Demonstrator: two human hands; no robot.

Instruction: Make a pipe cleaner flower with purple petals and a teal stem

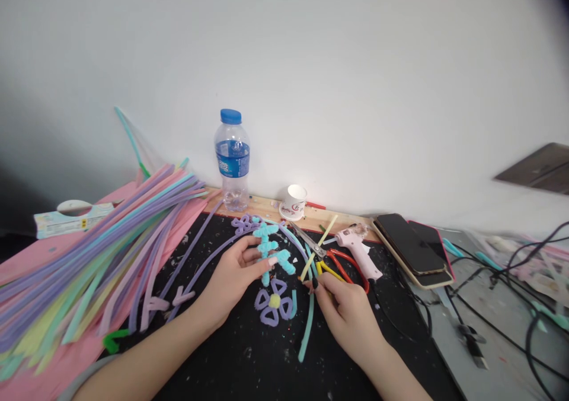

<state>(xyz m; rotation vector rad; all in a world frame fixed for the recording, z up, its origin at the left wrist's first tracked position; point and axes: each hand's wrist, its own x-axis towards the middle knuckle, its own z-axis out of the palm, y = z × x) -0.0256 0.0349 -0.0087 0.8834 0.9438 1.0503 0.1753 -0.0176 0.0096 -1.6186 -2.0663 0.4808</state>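
Note:
My left hand (240, 270) pinches a turquoise pipe-cleaner piece (267, 244), bent into fluffy lobes, above the black mat. Below it lies a purple pipe-cleaner flower (269, 316) with a yellow centre (274, 301). Fingers of my right hand (344, 306) are closed near the upper end of a green pipe cleaner (306, 336); what they grip is too small to make out. Just beyond that hand are scissors (317, 248) with red and yellow handles, partly covered by my fingers. A pale yellow stem (326, 235) crosses their blades.
A pile of pastel pipe cleaners (128, 252) covers the left side. At the back stand a water bottle (232, 164) and a white paper cup (294, 202). To the right are a pink glue gun (358, 250), a phone (409, 244) and black cables (502, 318).

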